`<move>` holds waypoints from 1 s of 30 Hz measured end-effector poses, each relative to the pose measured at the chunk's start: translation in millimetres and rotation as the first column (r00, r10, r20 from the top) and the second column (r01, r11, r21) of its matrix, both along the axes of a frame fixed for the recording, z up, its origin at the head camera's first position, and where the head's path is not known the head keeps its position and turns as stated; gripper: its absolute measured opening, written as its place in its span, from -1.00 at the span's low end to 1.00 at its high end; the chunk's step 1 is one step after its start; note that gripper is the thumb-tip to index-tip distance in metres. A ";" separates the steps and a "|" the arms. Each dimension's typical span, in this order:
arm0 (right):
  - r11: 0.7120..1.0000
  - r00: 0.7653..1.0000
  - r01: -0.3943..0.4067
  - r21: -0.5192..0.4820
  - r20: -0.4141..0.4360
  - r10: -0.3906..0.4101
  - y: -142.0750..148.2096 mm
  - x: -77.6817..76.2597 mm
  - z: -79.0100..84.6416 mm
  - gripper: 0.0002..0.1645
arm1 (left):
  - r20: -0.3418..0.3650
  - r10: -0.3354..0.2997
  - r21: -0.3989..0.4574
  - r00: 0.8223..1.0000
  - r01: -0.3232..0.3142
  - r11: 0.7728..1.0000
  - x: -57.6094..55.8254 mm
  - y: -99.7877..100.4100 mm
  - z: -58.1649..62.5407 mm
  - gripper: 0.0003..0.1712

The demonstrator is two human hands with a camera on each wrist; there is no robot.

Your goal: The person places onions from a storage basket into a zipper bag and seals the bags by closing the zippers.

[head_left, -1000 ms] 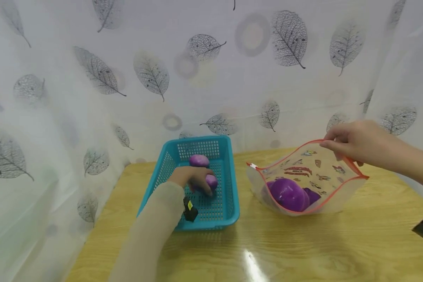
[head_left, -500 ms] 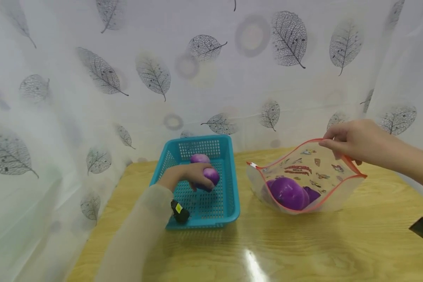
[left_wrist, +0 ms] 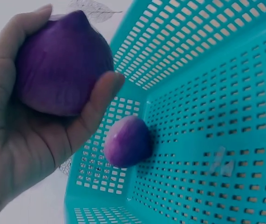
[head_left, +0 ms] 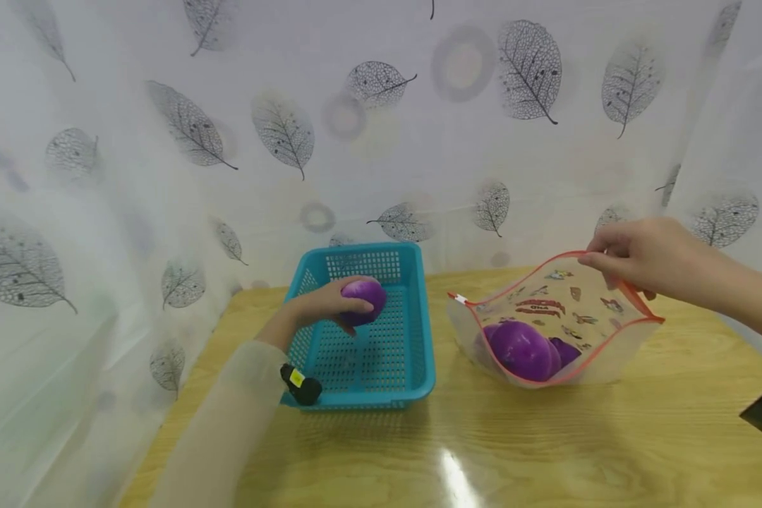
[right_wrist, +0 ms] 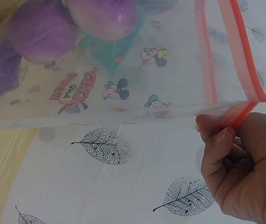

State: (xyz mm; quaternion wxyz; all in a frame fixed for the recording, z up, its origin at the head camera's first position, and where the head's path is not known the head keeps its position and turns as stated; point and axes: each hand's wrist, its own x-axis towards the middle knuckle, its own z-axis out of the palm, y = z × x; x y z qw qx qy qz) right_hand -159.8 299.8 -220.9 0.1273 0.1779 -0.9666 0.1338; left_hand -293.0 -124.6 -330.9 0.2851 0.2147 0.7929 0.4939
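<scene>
My left hand [head_left: 317, 305] grips a purple onion [head_left: 368, 302] above the blue-green basket [head_left: 428, 353]. In the left wrist view, fingers and thumb wrap the held onion, its pointed tip upward. Below it, a second onion [left_wrist: 128, 141], purple with a pale patch, lies at the basket's end wall. My right hand [head_left: 650, 254] pinches the red-edged rim of a clear zip bag [head_left: 578, 296], keeping its mouth wide. Several purple onions [head_left: 521, 351] sit in the bag's bottom. The right wrist view shows fingertips and thumb on the red zip strip [right_wrist: 237, 114].
Basket and bag stand side by side on a wooden table [head_left: 514, 444]. A white slider [head_left: 459, 299] sits at the bag's left corner. Behind hangs a pale curtain [head_left: 406, 155] printed with leaves. Small clear scraps [left_wrist: 223, 163] lie on the basket floor.
My left hand has lifted the onion off the basket floor and drawn it up and slightly left. It now covers the other onion in the head view. My right hand stays at the bag's rim.
</scene>
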 end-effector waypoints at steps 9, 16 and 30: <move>0.999 0.998 0.040 -0.012 0.042 -0.039 -1.6 0.7 0.6 -0.80 | 0.058 0.115 0.126 0.992 -0.122 0.984 7.4 -16.0 0.1 -0.28; 0.999 0.997 0.051 -0.008 0.054 -0.051 -2.1 -0.1 -0.1 -0.78 | 0.114 0.123 0.242 0.986 -0.148 0.959 14.9 -17.0 7.0 -0.27; 0.999 0.999 0.050 0.012 0.009 -0.050 1.0 0.4 -4.8 -0.82 | -0.124 -0.015 0.198 0.992 0.040 0.979 30.2 -15.9 20.6 -0.15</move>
